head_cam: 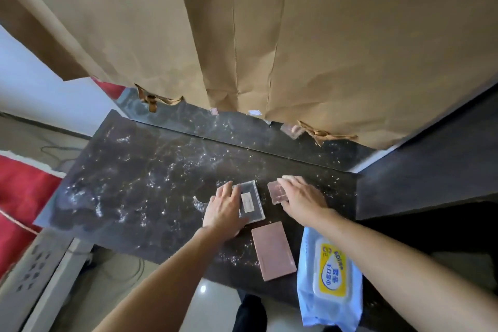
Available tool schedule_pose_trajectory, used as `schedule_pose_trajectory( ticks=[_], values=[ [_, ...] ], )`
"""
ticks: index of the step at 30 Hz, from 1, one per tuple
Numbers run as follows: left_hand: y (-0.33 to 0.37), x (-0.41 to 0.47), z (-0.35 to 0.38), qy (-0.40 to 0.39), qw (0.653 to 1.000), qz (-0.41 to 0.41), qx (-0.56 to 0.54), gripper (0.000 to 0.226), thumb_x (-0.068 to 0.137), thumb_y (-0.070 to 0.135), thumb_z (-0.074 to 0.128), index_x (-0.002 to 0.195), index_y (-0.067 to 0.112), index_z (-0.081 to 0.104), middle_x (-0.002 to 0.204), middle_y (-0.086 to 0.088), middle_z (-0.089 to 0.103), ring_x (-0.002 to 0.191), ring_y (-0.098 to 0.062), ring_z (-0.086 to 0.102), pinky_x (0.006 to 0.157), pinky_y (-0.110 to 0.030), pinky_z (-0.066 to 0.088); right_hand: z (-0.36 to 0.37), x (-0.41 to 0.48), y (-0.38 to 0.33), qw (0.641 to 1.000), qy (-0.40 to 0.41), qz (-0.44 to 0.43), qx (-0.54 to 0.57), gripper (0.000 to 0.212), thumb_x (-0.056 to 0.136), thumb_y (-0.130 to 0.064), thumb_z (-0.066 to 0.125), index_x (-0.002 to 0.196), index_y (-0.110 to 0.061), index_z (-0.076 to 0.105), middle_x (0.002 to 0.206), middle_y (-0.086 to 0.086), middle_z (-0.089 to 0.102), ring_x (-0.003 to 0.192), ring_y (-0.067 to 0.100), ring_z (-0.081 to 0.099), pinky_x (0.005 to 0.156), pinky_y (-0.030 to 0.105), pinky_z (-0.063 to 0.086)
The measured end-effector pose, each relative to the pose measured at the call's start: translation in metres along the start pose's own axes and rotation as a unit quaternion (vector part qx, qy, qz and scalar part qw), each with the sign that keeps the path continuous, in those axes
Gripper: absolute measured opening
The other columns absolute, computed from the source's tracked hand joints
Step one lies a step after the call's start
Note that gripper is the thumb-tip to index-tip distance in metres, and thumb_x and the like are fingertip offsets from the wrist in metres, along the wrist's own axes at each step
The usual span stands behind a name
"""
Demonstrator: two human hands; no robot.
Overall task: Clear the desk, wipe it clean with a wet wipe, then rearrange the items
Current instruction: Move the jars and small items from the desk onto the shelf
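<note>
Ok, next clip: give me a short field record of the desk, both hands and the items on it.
surface: dark speckled marble desk
left hand: rests on clear plastic case with white label; grip unclear
right hand: fingers curled over small pink translucent case
near edge: flat pink rectangular box, blue wet-wipe pack with yellow label
backdrop: creased brown paper

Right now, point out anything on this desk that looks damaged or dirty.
The brown paper behind the desk is torn at its lower edge in two places. Across the dark top lie scattered white specks.
</note>
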State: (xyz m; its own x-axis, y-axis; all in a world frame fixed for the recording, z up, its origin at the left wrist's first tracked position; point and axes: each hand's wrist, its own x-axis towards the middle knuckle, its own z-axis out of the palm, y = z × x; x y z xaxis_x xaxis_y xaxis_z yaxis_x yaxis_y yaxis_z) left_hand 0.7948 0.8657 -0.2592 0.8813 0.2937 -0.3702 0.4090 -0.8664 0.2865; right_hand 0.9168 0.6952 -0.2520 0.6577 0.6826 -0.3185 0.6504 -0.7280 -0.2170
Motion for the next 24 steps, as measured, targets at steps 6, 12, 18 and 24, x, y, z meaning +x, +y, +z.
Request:
schedule_pose_trajectory(
  ticks=[6,12,18,24],
  values=[
    [-0.003,0.034,0.01,-0.083,0.995,0.042,0.045,0.113,0.072,0.056,0.072,0.151,0.019,0.0,0.159,-0.01,0.004,0.147,-0.028,0.001,0.12,-0.042,0.01,0.013,0.032,0.004,0.998,-0.062,0.003,-0.026,0.067,0.087,-0.029,0.062,0.144,-0.023,0.027,0.153,-0.003,0.029,0.143,0.015,0.017,0.105,0.04,0.03],
    [0.003,0.032,0.011,-0.037,0.995,0.058,0.077,0.109,0.071,0.058,0.07,0.15,0.018,0.006,0.141,-0.01,0.034,0.134,-0.029,0.029,0.113,-0.039,0.023,0.021,0.03,-0.001,0.997,-0.004,0.022,-0.071,0.054,0.086,-0.035,0.06,0.133,-0.021,0.039,0.127,0.002,0.054,0.122,0.023,0.042,0.091,0.037,0.035],
    [0.012,0.027,0.004,-0.019,0.999,0.007,0.043,0.106,0.062,0.055,0.077,0.142,0.017,0.02,0.125,-0.008,0.036,0.116,-0.026,0.039,0.1,-0.036,0.037,0.025,0.016,0.003,0.999,0.012,0.025,-0.031,0.056,0.083,-0.046,0.061,0.129,-0.02,0.043,0.126,0.003,0.049,0.116,0.025,0.043,0.091,0.038,0.036],
    [0.009,0.022,-0.009,0.021,0.992,-0.058,-0.109,0.046,0.073,0.022,0.072,0.111,0.014,0.047,0.106,-0.007,0.059,0.087,-0.029,0.057,0.068,-0.036,0.045,0.027,0.003,-0.001,0.997,0.024,0.075,0.0,0.053,0.075,-0.038,0.072,0.116,-0.014,0.048,0.119,0.007,0.045,0.11,0.025,0.044,0.084,0.035,0.044]
  ],
)
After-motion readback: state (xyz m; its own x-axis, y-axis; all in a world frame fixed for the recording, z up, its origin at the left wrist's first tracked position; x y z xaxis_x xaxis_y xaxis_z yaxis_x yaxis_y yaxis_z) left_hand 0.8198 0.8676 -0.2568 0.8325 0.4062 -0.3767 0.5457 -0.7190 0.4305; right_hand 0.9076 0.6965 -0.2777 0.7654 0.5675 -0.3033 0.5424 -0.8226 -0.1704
